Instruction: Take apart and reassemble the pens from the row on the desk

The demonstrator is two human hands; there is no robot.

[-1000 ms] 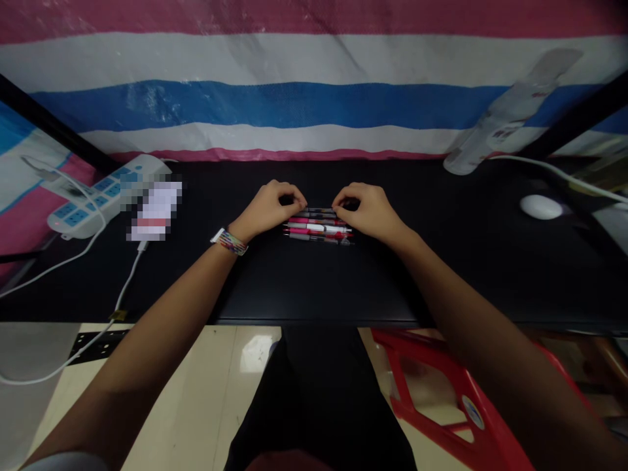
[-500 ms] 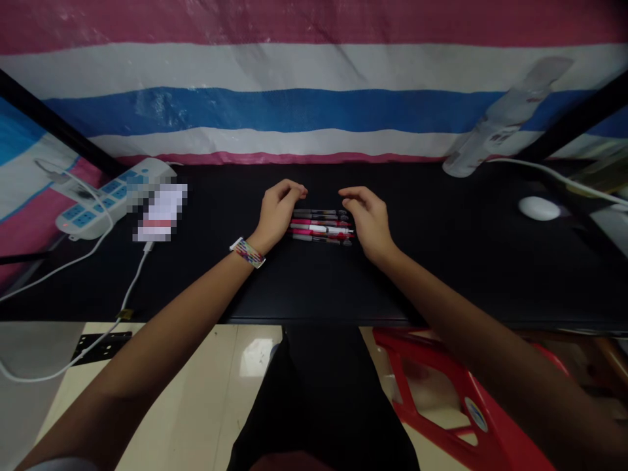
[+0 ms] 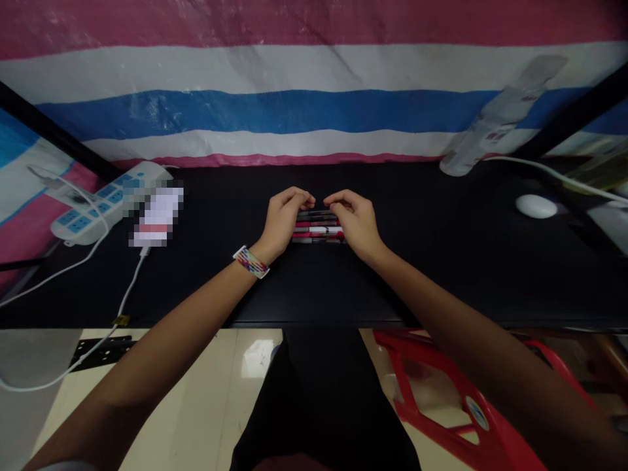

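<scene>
Several pens (image 3: 318, 229) lie side by side in a row on the black desk (image 3: 314, 288), some dark or clear, some pinkish-red, one with a white barrel. At the row's left ends is my left hand (image 3: 283, 219), its fingers curled in and a woven multicoloured band on the wrist. Bent round the right ends, my right hand (image 3: 357, 221) hides the pen tips on that side. Its thumb is close to the top pen. A small gap separates the fingertips of both hands above the row. Palms and lower fingers are hidden.
On the left lie a white power strip (image 3: 105, 206) and a blurred-out phone (image 3: 156, 216) with a white cable. A bottle (image 3: 490, 127) and a white mouse (image 3: 536, 207) are at right. Striped sheeting (image 3: 314, 111) hangs behind; a red plastic stool (image 3: 441, 399) stands below the desk.
My right hand has moved left, over the right ends of the pens. My left hand has shifted slightly right, so the two hands are closer together.
</scene>
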